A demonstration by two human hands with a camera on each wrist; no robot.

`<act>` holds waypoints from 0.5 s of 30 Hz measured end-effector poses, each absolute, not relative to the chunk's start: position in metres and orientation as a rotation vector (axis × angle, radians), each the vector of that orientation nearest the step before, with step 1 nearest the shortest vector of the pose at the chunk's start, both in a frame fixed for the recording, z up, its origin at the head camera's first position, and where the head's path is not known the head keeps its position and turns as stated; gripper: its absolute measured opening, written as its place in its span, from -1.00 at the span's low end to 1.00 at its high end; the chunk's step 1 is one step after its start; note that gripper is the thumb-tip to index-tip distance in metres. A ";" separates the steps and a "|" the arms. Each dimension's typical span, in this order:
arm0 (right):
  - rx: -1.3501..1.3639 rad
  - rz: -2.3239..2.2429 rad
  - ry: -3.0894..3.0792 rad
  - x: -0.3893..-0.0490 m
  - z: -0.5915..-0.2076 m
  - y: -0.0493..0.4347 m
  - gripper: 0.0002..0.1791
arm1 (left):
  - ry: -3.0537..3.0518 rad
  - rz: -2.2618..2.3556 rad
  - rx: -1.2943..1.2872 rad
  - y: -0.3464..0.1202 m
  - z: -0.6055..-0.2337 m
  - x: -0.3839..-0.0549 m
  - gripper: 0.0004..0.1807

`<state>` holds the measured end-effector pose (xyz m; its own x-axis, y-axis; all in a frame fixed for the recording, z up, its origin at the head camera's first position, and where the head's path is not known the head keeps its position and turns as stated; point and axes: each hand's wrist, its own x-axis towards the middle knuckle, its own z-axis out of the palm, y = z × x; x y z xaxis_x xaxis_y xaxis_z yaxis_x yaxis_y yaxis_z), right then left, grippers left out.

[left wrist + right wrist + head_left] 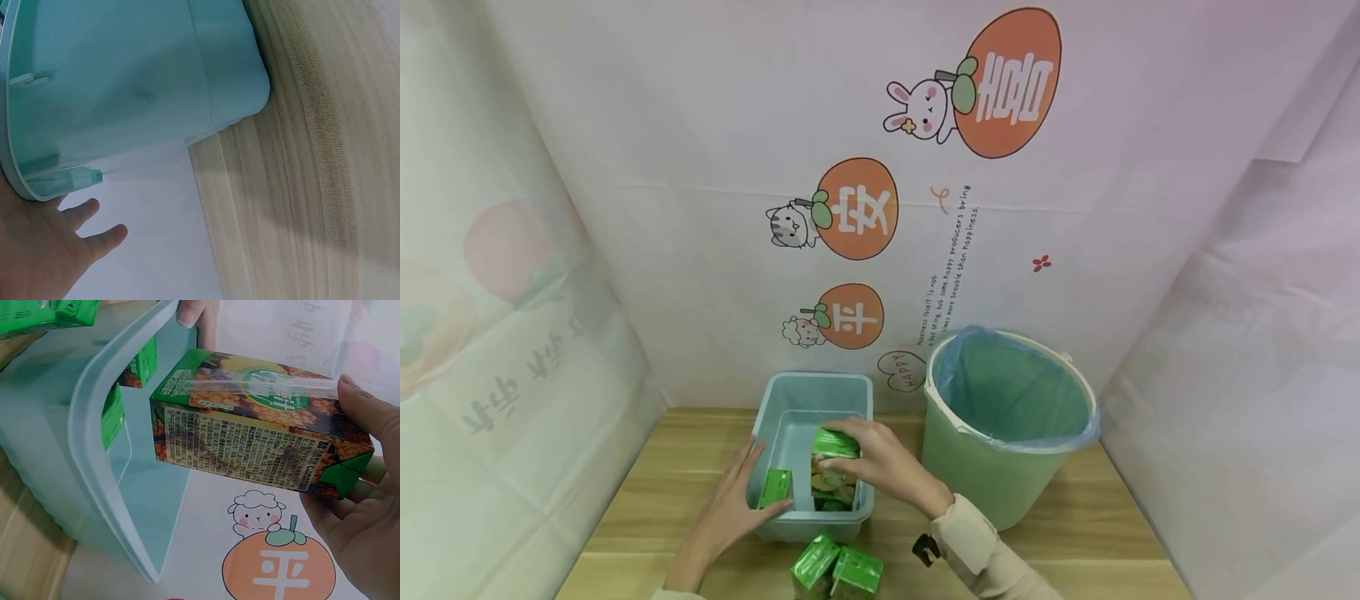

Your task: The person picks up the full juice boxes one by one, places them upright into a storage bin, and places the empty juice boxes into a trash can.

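Note:
My right hand (883,458) grips a juice carton (253,419) with green ends and a pineapple picture, a clear straw along its side. In the head view this carton is over the front right of a light blue plastic bin (801,392). Inside the bin stands a green-topped carton (777,486) at the front left; another green carton (112,417) shows past the rim in the right wrist view. My left hand (730,504) rests on the bin's front left rim, fingers spread along the outer wall, as the left wrist view shows.
Two more green-topped cartons, one on the left (815,565) and one on the right (859,573), stand before the bin on the wooden table (700,442). A green bucket (985,483) with a blue liner stands to the right. Printed cloth walls surround the table.

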<state>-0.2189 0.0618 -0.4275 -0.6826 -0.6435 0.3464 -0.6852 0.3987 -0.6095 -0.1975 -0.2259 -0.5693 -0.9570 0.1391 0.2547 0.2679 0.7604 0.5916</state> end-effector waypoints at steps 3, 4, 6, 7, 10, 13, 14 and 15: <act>1.224 1.167 -2.580 -0.223 -0.426 0.056 -0.45 | -2.759 -0.974 -0.324 -0.226 -0.570 -0.198 0.20; 1.220 1.163 -2.583 -0.225 -0.425 0.054 -0.46 | -2.760 -0.976 -0.323 -0.226 -0.570 -0.198 0.20; 1.222 1.161 -2.588 -0.229 -0.424 0.051 -0.46 | -2.763 -0.984 -0.319 -0.226 -0.570 -0.198 0.20; 1.220 1.157 -2.593 -0.230 -0.423 0.049 -0.47 | -2.764 -0.988 -0.317 -0.225 -0.570 -0.198 0.20; 1.215 1.145 -2.614 -0.235 -0.420 0.043 -0.47 | -2.762 -1.000 -0.316 -0.225 -0.569 -0.198 0.19; 1.213 1.145 -2.631 -0.239 -0.417 0.037 -0.47 | -2.751 -1.005 -0.323 -0.225 -0.569 -0.198 0.18; 1.217 1.144 -2.633 -0.241 -0.417 0.035 -0.47 | -2.749 -1.004 -0.325 -0.225 -0.569 -0.197 0.18; 1.219 1.145 -2.637 -0.243 -0.416 0.033 -0.47 | -2.749 -1.003 -0.327 -0.225 -0.570 -0.197 0.18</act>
